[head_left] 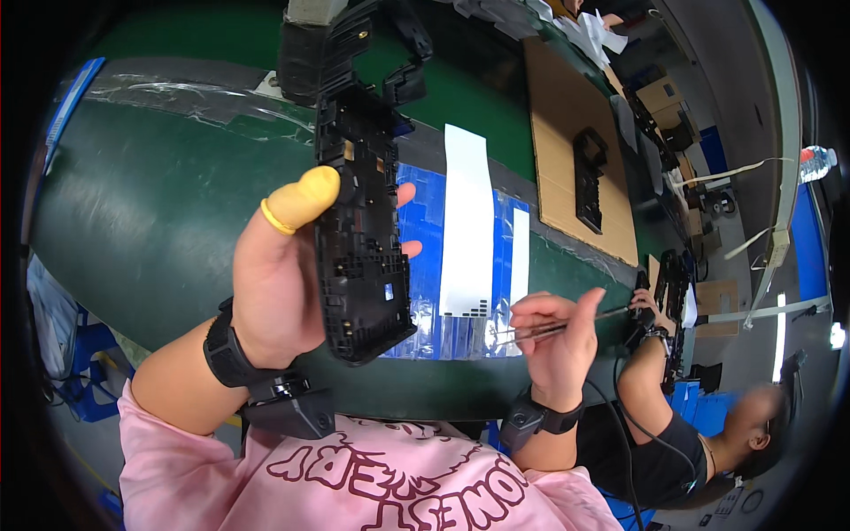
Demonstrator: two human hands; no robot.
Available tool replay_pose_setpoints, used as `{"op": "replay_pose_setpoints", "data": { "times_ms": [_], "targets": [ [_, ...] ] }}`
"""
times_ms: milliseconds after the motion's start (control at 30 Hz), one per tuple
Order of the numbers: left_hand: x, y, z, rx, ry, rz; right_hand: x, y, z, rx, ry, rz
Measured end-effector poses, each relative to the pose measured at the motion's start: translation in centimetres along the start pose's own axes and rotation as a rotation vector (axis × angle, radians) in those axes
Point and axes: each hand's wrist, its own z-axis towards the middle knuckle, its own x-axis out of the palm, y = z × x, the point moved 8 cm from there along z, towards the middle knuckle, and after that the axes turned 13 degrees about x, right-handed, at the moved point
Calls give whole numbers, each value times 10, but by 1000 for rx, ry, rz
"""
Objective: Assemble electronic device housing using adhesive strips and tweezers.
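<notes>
My left hand (283,265) grips a long black plastic housing (361,221) and holds it upright above the table. A yellow finger cot (305,199) covers its thumb, which presses the housing's left edge; two fingertips show past the right edge. Ribs, clips and small brass-coloured spots line the housing's inner face, and its upper end has an open frame. My right hand (562,341) is closed on a pair of thin metal tweezers (536,332), their tips pointing left. Below those tips lies a white sheet (467,221) with small black pieces along its near edge.
A blue mat (421,292) under clear tape lies on the green table (177,195). Further right, a cardboard sheet (580,106) bears another black housing (589,181). A co-worker (655,389) sits at the right. A clear bottle (816,164) is at the far right.
</notes>
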Motion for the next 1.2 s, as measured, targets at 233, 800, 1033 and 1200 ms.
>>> {"op": "replay_pose_setpoints", "data": {
  "times_ms": [233,800,1033,1200],
  "targets": [
    [5,9,4,-42,59,27,20,-34,2,279,-53,274],
    [-4,13,7,38,-45,259,9,-66,8,203,-127,178],
    [-1,16,8,61,-73,163,12,-62,7,200,-151,147],
    [-3,16,7,59,-85,189,9,-64,7,199,-154,161]
  ]
}}
